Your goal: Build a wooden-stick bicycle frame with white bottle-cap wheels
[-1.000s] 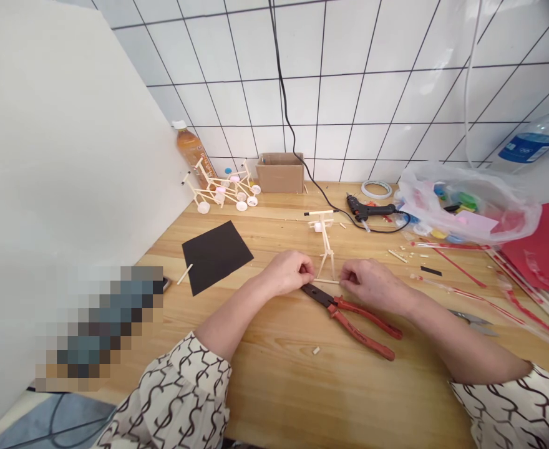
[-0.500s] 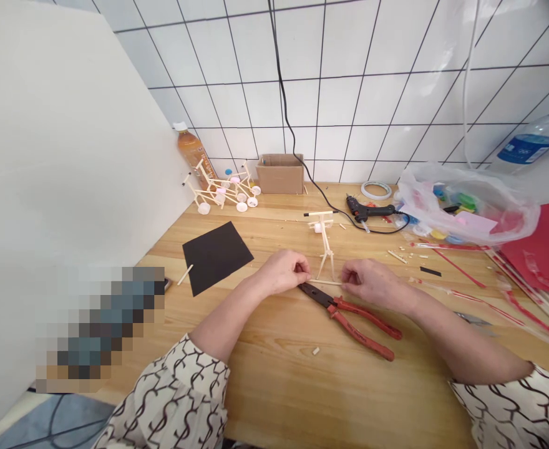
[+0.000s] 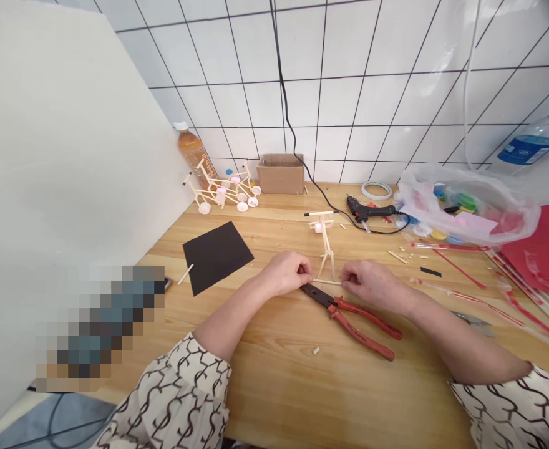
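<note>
A thin wooden stick (image 3: 327, 282) lies crosswise between my two hands, close above the tabletop. My left hand (image 3: 287, 273) is closed in a pinch on its left end, and my right hand (image 3: 367, 282) pinches the right end. Just beyond the stick stands a small frame of wooden sticks (image 3: 325, 242) with a black-tipped crossbar and a pale pink round piece; its lower legs come down close to the stick. Red-handled pliers (image 3: 349, 315) rest in front of my hands, their jaws pointing toward my left fingers.
Several finished-looking stick models (image 3: 223, 187) stand at the back left by a tea bottle (image 3: 193, 153). A black card (image 3: 218, 257) lies left. A glue gun (image 3: 368, 209), a tape roll (image 3: 376, 190) and a plastic bag (image 3: 471, 206) are back right. A cardboard box (image 3: 281, 174) sits against the tiles.
Almost nothing differs. My left hand has shifted very slightly to the right along the stick; the pliers and the stick frame stay in place.
</note>
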`<act>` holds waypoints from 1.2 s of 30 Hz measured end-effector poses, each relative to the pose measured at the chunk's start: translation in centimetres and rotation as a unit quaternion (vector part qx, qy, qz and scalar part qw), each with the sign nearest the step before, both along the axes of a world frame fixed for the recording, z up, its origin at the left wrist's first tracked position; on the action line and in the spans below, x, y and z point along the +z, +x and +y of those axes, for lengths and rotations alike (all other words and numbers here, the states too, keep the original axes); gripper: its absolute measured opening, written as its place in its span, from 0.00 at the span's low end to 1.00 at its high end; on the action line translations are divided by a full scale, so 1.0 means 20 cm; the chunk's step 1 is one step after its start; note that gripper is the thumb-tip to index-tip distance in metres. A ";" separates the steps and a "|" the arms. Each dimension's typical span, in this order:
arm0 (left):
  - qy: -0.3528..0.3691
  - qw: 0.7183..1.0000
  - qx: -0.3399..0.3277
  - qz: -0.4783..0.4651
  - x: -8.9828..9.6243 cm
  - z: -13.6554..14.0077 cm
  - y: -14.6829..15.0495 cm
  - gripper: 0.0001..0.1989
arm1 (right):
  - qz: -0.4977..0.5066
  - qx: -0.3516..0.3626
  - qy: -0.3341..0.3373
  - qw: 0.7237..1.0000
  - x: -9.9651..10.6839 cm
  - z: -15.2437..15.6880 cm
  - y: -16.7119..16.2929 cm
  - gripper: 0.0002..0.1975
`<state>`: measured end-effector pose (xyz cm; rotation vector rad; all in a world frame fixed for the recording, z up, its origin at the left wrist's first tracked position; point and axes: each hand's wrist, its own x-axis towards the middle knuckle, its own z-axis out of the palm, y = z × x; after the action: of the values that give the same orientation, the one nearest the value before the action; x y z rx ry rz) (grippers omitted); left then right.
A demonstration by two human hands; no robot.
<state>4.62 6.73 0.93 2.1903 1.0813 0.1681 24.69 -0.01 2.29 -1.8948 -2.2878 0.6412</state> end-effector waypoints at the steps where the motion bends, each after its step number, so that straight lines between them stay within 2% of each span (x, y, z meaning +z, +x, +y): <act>1: 0.000 1.000 0.000 -0.001 0.00 0.00 0.00 0.05 | 0.000 0.001 0.001 1.000 0.00 0.00 0.00 0.08; 14: -0.004 1.000 0.000 -0.026 -0.01 -0.01 0.00 0.04 | -0.003 0.013 -0.004 1.000 -0.02 0.01 0.02 0.08; 36: 0.004 1.000 0.017 -0.026 -0.03 0.01 -0.02 0.05 | 0.014 0.011 -0.027 0.999 0.00 0.01 0.05 0.06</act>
<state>4.25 6.88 0.37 2.1631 1.0899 0.2436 25.70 0.23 2.35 -1.8742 -2.2992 0.7335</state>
